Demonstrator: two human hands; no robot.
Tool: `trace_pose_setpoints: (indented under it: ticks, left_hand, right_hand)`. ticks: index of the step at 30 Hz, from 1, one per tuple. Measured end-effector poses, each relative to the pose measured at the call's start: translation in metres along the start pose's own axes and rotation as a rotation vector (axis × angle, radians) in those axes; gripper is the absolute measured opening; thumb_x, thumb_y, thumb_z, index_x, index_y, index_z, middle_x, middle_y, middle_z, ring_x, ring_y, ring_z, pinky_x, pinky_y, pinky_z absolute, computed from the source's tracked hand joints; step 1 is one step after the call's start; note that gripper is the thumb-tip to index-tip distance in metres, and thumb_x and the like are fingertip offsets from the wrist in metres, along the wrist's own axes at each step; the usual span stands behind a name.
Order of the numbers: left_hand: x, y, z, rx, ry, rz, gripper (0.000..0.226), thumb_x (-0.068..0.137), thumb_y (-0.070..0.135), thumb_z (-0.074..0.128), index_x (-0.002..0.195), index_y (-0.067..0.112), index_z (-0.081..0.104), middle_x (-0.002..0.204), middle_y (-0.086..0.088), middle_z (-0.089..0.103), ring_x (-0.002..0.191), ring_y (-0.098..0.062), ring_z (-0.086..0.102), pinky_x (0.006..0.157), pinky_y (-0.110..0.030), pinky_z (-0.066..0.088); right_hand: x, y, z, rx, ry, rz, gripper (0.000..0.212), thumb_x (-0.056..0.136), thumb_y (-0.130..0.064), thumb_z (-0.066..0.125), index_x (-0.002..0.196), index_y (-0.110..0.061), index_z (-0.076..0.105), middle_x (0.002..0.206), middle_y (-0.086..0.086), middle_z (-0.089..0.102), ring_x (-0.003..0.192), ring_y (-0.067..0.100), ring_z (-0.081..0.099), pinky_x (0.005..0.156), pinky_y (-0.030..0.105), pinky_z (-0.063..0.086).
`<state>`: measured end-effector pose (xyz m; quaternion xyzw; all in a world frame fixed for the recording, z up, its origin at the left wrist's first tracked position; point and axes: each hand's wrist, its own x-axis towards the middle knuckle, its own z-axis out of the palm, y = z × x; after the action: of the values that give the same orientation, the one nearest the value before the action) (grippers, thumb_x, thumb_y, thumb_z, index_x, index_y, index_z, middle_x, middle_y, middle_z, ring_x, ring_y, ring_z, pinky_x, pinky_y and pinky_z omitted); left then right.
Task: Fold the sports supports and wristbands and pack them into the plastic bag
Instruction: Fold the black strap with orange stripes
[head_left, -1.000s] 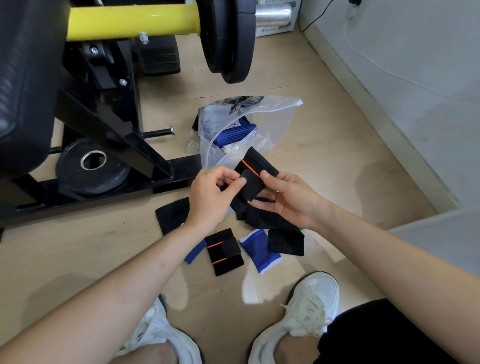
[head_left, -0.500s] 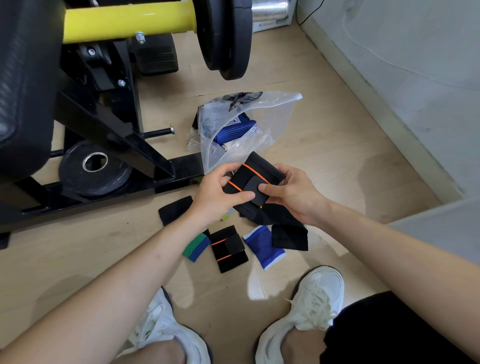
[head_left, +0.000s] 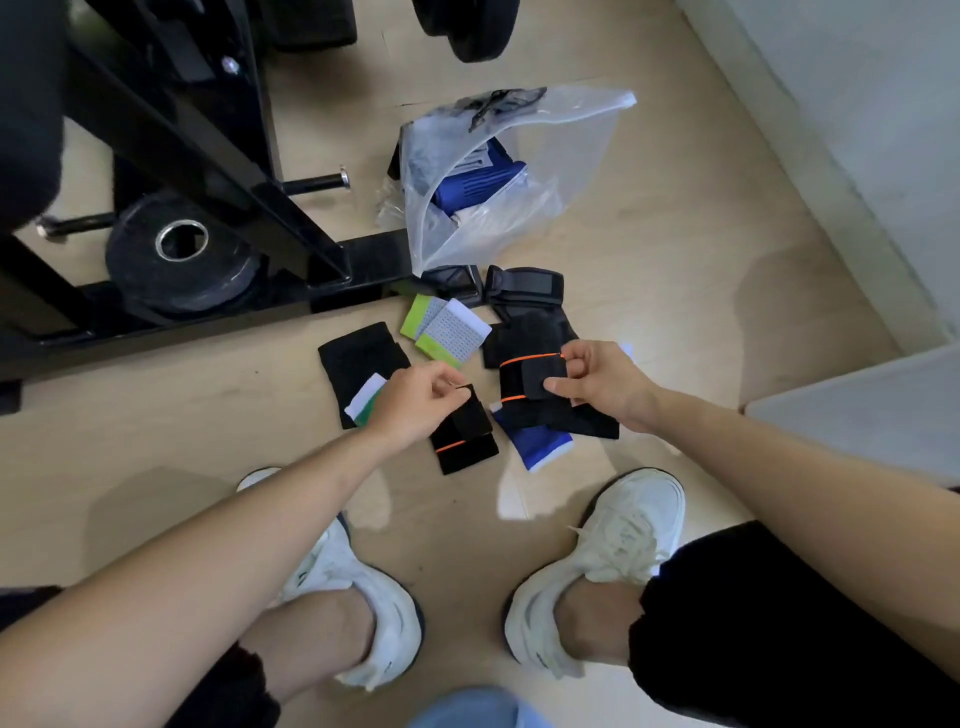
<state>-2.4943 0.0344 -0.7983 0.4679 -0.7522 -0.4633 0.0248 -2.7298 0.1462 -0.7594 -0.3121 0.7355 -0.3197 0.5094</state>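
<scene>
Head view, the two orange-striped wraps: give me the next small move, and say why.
Probably lift the floor wrap that the left hand pinches and bring it against the wrap held in the right hand. Both look folded, and the bag lies open just beyond them, so the pair could go in together.
</scene>
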Motion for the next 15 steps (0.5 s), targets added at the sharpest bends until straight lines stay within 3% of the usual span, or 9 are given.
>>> trace_pose_setpoints:
  ticks: [2,5,7,10,13,15]
  left_hand:
    - [-0.002,-0.013,0.009,0.182,-0.056,0.028,0.032,0.090,0.036,0.073,0.118,0.021,0.069,0.107,0.005,0.073,0.103,-0.016,0.066,0.090,-0.037,0.054]
    - [0.001,-0.025,0.020,0.527,-0.060,0.104,0.054,0.089,0.048,0.069,0.135,0.021,0.058,0.129,0.001,0.065,0.118,-0.023,0.054,0.095,-0.039,0.048]
    - [0.004,-0.033,0.027,0.730,-0.048,0.114,0.069,0.087,0.060,0.065,0.142,0.021,0.049,0.134,0.000,0.058,0.120,-0.025,0.048,0.099,-0.038,0.043]
    - [0.005,-0.041,0.037,0.892,-0.013,0.120,0.078,0.082,0.070,0.062,0.140,0.020,0.046,0.133,-0.002,0.054,0.118,-0.027,0.045,0.098,-0.038,0.038]
    - [0.008,-0.045,0.042,0.917,0.021,0.093,0.076,0.077,0.073,0.065,0.132,0.022,0.051,0.125,-0.002,0.055,0.113,-0.026,0.045,0.095,-0.038,0.037]
    - [0.009,-0.045,0.042,0.847,0.032,0.075,0.065,0.078,0.067,0.069,0.125,0.024,0.058,0.117,-0.001,0.055,0.111,-0.026,0.045,0.094,-0.038,0.037]
  right_hand:
    - [-0.001,0.012,-0.001,-0.033,-0.005,0.041,0.026,0.088,0.002,0.069,0.080,-0.015,0.051,0.053,-0.011,0.032,0.050,0.006,0.038,0.056,0.024,0.045]
    - [-0.001,0.026,-0.003,-0.054,-0.035,0.070,0.015,0.090,-0.001,0.067,0.087,-0.013,0.059,0.051,-0.015,0.042,0.052,0.004,0.044,0.055,0.022,0.040]
    - [-0.001,0.033,-0.003,-0.024,-0.048,0.067,0.011,0.091,-0.002,0.067,0.090,-0.013,0.065,0.060,-0.005,0.053,0.060,0.010,0.050,0.055,0.022,0.040]
    - [0.000,0.039,-0.002,0.001,-0.056,0.071,0.011,0.090,-0.003,0.067,0.094,-0.012,0.069,0.080,0.014,0.053,0.073,0.022,0.052,0.056,0.023,0.043]
    - [0.001,0.043,0.000,0.004,-0.075,0.075,0.013,0.089,-0.003,0.068,0.096,-0.013,0.071,0.086,0.016,0.054,0.079,0.025,0.055,0.064,0.027,0.048]
    - [0.000,0.041,0.000,0.005,-0.076,0.085,0.014,0.089,0.001,0.068,0.095,-0.012,0.069,0.084,0.016,0.056,0.075,0.020,0.060,0.063,0.023,0.050]
